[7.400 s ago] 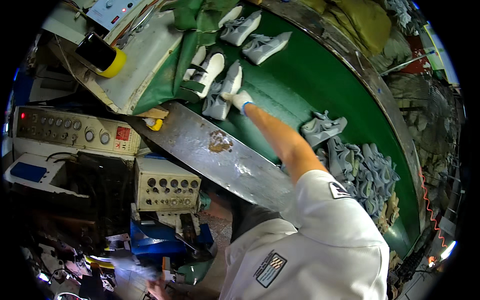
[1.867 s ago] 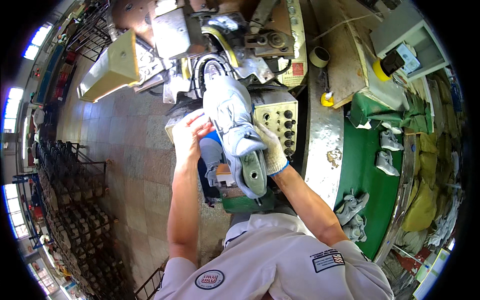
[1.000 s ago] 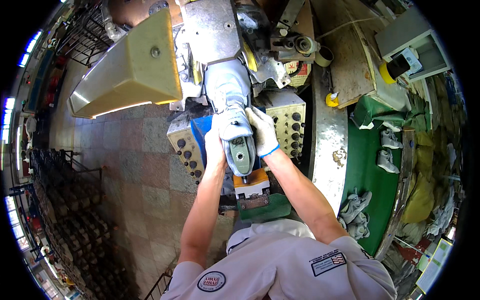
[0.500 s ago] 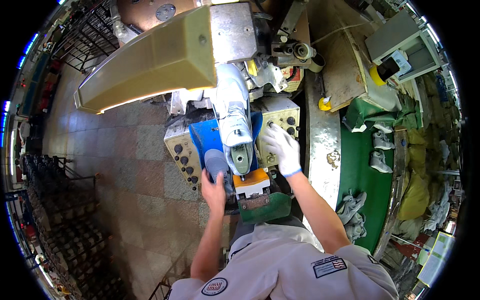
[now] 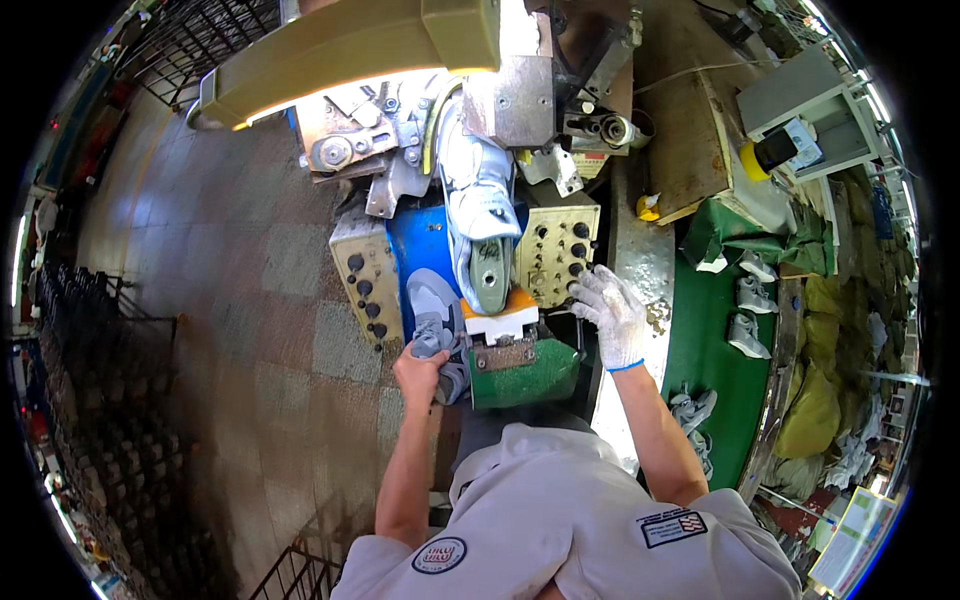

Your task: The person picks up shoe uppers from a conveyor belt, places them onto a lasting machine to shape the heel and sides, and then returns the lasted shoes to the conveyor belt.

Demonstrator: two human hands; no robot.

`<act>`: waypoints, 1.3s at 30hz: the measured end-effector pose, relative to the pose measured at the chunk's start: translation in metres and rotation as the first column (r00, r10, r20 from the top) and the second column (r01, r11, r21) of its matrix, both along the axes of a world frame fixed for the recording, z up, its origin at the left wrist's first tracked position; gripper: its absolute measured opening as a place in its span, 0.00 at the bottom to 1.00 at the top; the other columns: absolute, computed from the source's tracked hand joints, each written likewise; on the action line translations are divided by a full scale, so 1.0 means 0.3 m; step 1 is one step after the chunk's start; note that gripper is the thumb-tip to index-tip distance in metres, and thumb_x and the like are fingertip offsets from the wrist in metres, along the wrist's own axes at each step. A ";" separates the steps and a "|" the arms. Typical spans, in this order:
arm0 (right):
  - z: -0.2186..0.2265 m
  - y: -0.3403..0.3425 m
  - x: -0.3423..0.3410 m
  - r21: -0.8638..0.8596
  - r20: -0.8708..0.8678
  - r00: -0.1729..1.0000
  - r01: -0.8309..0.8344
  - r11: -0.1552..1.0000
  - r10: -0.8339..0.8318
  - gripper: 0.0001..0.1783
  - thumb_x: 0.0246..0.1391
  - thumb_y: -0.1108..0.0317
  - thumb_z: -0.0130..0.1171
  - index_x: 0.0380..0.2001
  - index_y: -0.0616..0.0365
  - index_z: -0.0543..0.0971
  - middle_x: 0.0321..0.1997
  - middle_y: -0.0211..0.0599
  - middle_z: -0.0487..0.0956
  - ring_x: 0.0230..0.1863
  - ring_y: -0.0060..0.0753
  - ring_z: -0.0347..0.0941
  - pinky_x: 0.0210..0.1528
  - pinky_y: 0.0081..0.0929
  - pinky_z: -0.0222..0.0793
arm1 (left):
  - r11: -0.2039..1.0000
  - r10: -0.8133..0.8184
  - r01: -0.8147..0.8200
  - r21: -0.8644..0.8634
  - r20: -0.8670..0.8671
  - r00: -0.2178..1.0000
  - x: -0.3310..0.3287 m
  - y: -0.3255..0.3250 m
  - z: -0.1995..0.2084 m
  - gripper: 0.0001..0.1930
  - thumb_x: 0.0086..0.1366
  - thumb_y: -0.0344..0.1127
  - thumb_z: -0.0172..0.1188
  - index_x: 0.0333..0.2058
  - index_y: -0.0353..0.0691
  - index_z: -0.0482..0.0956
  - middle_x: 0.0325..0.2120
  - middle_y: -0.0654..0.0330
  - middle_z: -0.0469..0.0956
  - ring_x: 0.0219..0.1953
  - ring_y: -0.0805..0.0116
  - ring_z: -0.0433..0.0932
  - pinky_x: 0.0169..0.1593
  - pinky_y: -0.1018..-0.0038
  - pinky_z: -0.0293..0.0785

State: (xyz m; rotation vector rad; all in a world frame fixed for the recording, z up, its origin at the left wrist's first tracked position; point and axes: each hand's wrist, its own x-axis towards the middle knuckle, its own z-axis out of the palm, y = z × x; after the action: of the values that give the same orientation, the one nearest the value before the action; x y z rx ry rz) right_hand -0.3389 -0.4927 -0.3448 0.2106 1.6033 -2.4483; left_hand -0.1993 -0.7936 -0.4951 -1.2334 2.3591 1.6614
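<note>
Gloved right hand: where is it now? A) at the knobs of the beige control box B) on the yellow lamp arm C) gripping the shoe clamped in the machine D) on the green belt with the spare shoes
A: the gloved right hand has its fingertips at the black knobs of the beige control box, clear of the clamped shoe.

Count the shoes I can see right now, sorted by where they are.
Clamped in the machine: 1, a pale shoe
Held in the bare left hand: 1, a grey shoe
Lying singly on the green belt: 2 white shoes
Total: 4, plus a grey heap too tangled to count.
</note>
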 end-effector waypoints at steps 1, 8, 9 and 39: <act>0.020 -0.016 0.010 0.028 0.041 0.999 0.013 1.000 -0.014 0.24 0.71 0.67 0.45 0.64 0.74 0.65 0.59 0.59 0.76 0.54 0.52 0.80 0.51 0.38 0.83 | 0.991 0.014 -0.013 0.132 -0.010 1.000 0.025 -0.025 0.068 0.27 0.44 0.33 0.78 0.44 0.27 0.83 0.35 0.46 0.85 0.37 0.56 0.85 0.46 0.66 0.78; 0.104 -0.047 0.126 -0.086 -0.018 0.987 -0.162 0.983 0.161 0.33 0.67 0.60 0.53 0.66 0.74 0.62 0.60 0.61 0.75 0.55 0.51 0.79 0.53 0.36 0.81 | 0.926 0.006 0.050 0.374 -0.145 0.989 0.235 -0.264 0.611 0.29 0.37 0.24 0.77 0.44 0.26 0.84 0.34 0.54 0.86 0.34 0.66 0.83 0.44 0.71 0.79; 0.138 -0.066 0.140 -0.113 -0.025 0.983 -0.183 0.977 0.182 0.36 0.66 0.57 0.55 0.66 0.73 0.62 0.60 0.61 0.75 0.55 0.51 0.79 0.53 0.36 0.80 | 0.890 -0.011 0.111 0.442 -0.223 0.975 0.222 -0.258 0.676 0.29 0.37 0.26 0.77 0.43 0.26 0.84 0.34 0.54 0.86 0.34 0.65 0.84 0.44 0.71 0.79; -0.060 1.259 0.621 -0.146 0.039 0.853 0.520 0.841 -0.521 0.23 0.55 0.56 0.68 0.44 0.67 0.82 0.34 0.28 0.81 0.34 0.16 0.73 0.37 0.21 0.71 | -0.115 -0.895 0.638 0.761 -0.358 0.265 -0.446 1.908 0.557 0.17 0.70 0.40 0.60 0.40 0.26 0.83 0.37 0.54 0.84 0.36 0.67 0.82 0.44 0.72 0.78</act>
State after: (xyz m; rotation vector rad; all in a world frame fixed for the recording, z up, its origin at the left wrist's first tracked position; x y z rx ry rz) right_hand -0.1525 -0.1148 -0.3629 0.7064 1.4977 -2.9511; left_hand -0.3331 -0.2214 -0.3281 0.2650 1.1076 1.4669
